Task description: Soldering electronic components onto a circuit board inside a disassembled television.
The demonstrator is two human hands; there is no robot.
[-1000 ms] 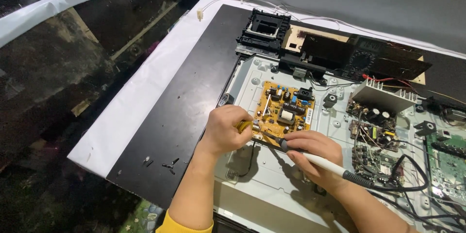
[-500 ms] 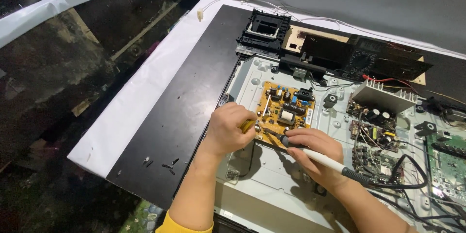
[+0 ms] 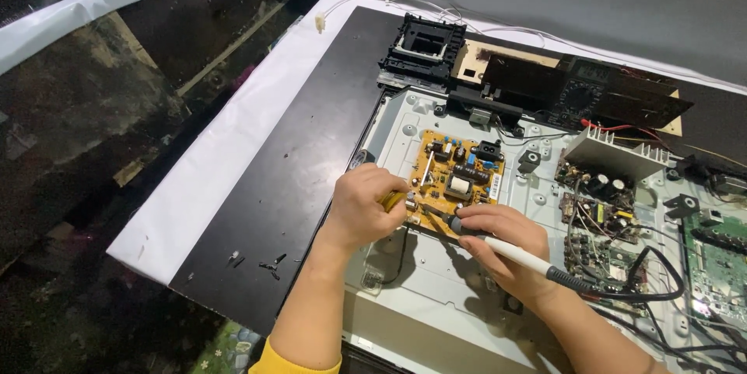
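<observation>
Head view, looking down at an opened flat-panel chassis. The left hand is clenched around a yellow-handled tool, of which only a short piece of handle shows past the fingers; the tool's tip is hidden, so its kind cannot be told. The right hand grips a soldering iron pen-fashion, white barrel lying across the fingers, black cord trailing off to the right. The iron's dark tip rests at the lower left edge of the yellow power supply board, just beside the left hand's knuckles. The board sits on the grey metal backplate, near its upper left corner. A second board with a finned heatsink lies to the right, well apart from the hands. A green circuit board is at the far right edge. A black multimeter rests beyond the chassis. Small loose screws lie on the black panel left of the hands.
</observation>
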